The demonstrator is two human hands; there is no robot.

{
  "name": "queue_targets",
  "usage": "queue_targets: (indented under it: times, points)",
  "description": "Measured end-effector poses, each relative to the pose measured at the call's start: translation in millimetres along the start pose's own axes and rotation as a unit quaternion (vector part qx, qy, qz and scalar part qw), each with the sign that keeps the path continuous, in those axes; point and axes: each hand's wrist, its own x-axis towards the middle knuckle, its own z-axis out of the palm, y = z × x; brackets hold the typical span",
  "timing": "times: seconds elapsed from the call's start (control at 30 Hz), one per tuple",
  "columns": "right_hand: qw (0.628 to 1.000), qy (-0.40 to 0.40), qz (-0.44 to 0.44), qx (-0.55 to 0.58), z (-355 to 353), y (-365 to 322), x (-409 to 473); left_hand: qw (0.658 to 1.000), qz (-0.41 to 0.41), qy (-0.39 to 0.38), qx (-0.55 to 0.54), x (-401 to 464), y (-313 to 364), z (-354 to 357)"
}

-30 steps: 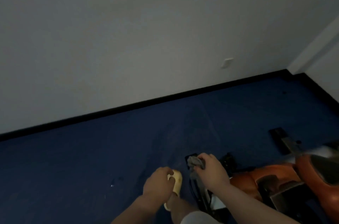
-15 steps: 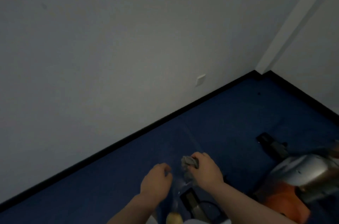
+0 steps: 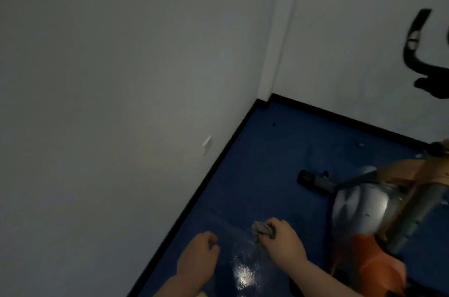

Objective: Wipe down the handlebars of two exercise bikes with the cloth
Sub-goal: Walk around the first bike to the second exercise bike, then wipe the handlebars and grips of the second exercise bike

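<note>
My right hand (image 3: 283, 242) is closed around a small grey cloth (image 3: 261, 229), held low over the blue floor. My left hand (image 3: 198, 257) hangs beside it with its fingers curled in and nothing in it. An orange and silver exercise bike (image 3: 364, 209) stands at the lower right, close to my right hand. A black handlebar (image 3: 413, 44) of a bike shows at the upper right, against the white wall, well above both hands.
White walls meet in a corner (image 3: 267, 100) with a black skirting along the blue floor (image 3: 279, 151). A white wall socket (image 3: 207, 145) sits low on the left wall. The bike's black base foot (image 3: 313, 179) lies on the floor.
The view has swung right and up, bringing the room corner and a black handlebar into sight. Both hands keep their pose, the right one still gripping the cloth.
</note>
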Motion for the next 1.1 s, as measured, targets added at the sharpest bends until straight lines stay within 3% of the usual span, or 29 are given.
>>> queue_targets:
  times: [0.43,0.6,0.9,1.1]
  points:
    - [0.969,0.203,0.101,0.1,-99,-2,50,0.97,0.202,-0.134,0.007,100,161,-1]
    - [0.931,0.299,0.108,0.177,-170,16,82,0.947,0.293,-0.131,0.015,136,251,3]
    - [0.875,0.432,0.064,0.211,-318,63,118,0.884,0.453,-0.107,-0.033,163,444,30]
    - [0.842,0.474,0.065,0.249,-380,83,139,0.857,0.496,-0.128,-0.05,184,520,45]
